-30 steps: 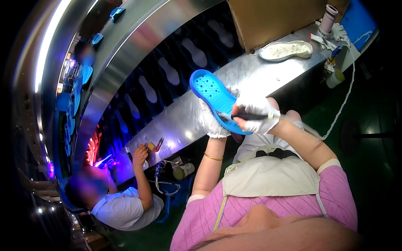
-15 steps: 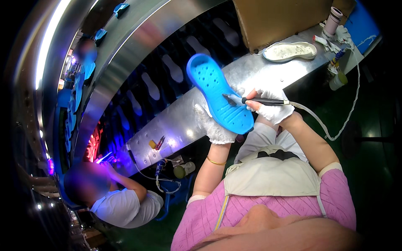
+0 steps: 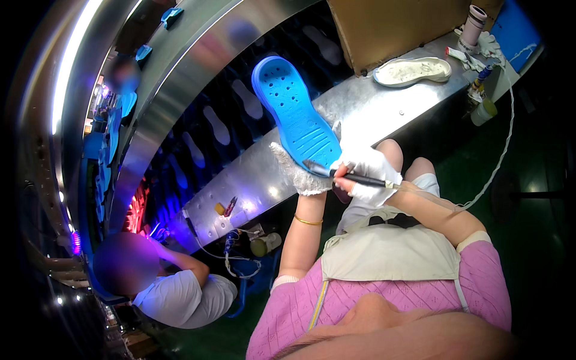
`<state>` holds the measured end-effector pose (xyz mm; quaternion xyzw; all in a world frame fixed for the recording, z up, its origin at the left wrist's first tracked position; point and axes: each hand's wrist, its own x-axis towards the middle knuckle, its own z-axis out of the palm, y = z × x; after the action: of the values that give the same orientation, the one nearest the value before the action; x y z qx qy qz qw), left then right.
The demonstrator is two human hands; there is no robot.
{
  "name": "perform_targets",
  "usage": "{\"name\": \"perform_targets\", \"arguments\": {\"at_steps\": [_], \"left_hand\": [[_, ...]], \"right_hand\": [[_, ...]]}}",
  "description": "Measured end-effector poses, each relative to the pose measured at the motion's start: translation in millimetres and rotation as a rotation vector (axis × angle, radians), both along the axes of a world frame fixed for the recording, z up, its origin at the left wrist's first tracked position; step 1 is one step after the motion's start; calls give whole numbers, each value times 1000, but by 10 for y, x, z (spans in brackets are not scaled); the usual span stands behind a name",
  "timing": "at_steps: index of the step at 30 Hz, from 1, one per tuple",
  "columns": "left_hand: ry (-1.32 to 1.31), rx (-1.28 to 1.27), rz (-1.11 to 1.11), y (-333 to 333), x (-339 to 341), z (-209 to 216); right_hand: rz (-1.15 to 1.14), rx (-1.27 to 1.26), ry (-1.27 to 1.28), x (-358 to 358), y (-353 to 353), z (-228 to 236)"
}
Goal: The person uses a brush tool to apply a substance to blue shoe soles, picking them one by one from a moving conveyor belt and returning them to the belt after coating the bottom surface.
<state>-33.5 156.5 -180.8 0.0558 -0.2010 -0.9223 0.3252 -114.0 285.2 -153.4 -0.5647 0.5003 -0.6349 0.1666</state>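
A bright blue, foot-shaped shoe sole with a raised rim, holes at its far end and ribs across its near end [image 3: 298,117] is held in the middle of the scene, over a long silver metal counter [image 3: 237,171]. The left hand, in a white knitted glove [image 3: 309,180], supports the near end from below, thumb along the left rim and fingers clamped on the sole, though most are hidden beneath it. The right hand, partly covered in white [image 3: 369,171], has its fingers closed around a slim black-handled brush [image 3: 366,180], its dark tip at the sole's near end; whether bristles meet the surface cannot be told. The sole looks light, its moulded rubber or foam likely springy: firm enough to keep its shape from one end, yet apt to flex under a hard squeeze. It seems hardly fragile, but the smooth face could turn slippery if wet. The outer rim and underside look the safest hold, leaving the inner face free, with the narrower middle a good second grip. At far right, an off-white shoe-shaped piece [image 3: 414,71] lies on the counter
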Motion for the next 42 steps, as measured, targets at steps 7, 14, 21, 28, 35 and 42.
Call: {"name": "perform_targets", "arguments": {"at_steps": [7, 14, 21, 28, 35, 42], "left_hand": [[9, -21, 100, -160, 8, -8], [36, 0, -26, -241, 47, 87], [18, 16, -116, -325, 33, 184], [143, 40, -169, -370, 33, 297], [-128, -63, -202, -501, 11, 322], [-240, -42, -407, -584, 63, 384]], "right_hand": [[107, 254, -593, -139, -49, -88], [297, 424, -763, -220, -104, -83], [221, 323, -441, -126, -20, -141], [328, 280, -890, -111, 76, -30], [108, -46, 135, -284, -147, 151], [230, 260, 85, -282, -107, 59]]}}
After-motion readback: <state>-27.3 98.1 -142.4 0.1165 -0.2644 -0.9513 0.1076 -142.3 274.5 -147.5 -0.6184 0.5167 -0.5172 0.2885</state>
